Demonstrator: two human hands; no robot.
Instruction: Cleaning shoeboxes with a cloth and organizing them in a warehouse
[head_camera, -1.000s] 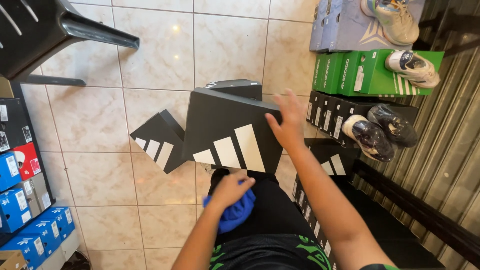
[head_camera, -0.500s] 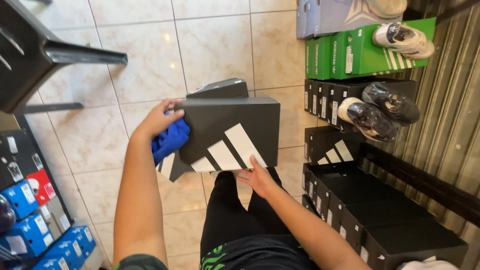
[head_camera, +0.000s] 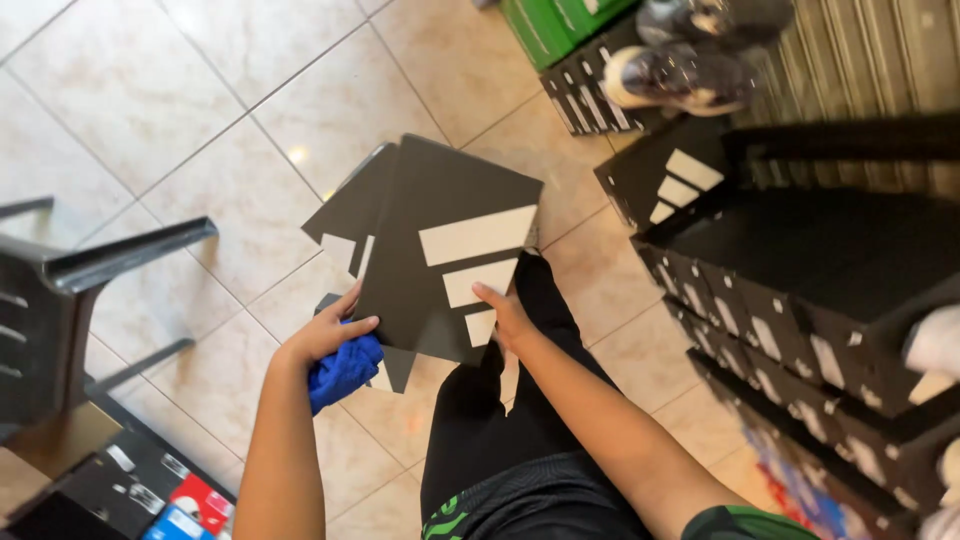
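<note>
Black cardboard shoebox lid with white stripes (head_camera: 450, 262) held above the tiled floor (head_camera: 180, 120): left hand (head_camera: 325, 335) fingers clamped on its edge and a blue cloth (head_camera: 343, 371); right hand (head_camera: 508, 318) fingers spread underneath.

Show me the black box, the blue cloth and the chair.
box (head_camera: 445, 255), head view, on its black lid with pale stripes.
cloth (head_camera: 345, 368), head view, on the bunched blue fabric under the left hand.
chair (head_camera: 130, 250), head view, on its dark arm rail.
</note>
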